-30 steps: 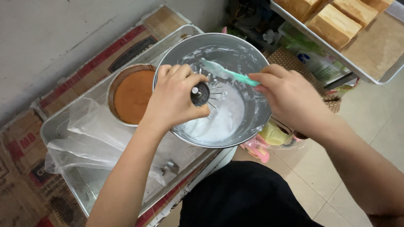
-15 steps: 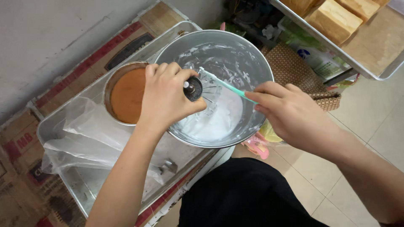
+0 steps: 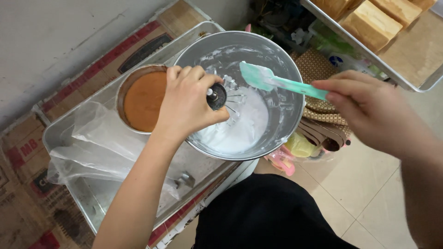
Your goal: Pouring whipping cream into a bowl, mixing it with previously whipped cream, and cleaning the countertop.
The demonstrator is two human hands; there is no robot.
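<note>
Your left hand [image 3: 187,103] is closed around the top of a wire whisk [image 3: 220,99], its round dark cap showing past your knuckles and its wires dipping into white cream [image 3: 242,127] that lies at the bottom of a large metal mixing bowl [image 3: 281,110]. Your right hand [image 3: 369,110] is closed on the handle of a teal spatula [image 3: 272,80], held by the fingertips. Half a second ago the spatula blade lay close against the whisk; now it has lifted clear and its blade hovers above the cream near the far wall of the bowl, smeared white, while the whisk has stayed put, so the scraping of the whisk looks paused or finished. The bowl rests on a shallow metal tray [image 3: 92,193], beside a round pan holding a brown cake [image 3: 144,99] and crumpled clear plastic [image 3: 99,143]. Your left hand hides the whisk's handle and part of the bowl's near rim, so you cannot tell how much cream clings to the wires. Another tray with pale loaves [image 3: 371,23] is cut off at the upper right, and the clutter under it is hard to make out
</note>
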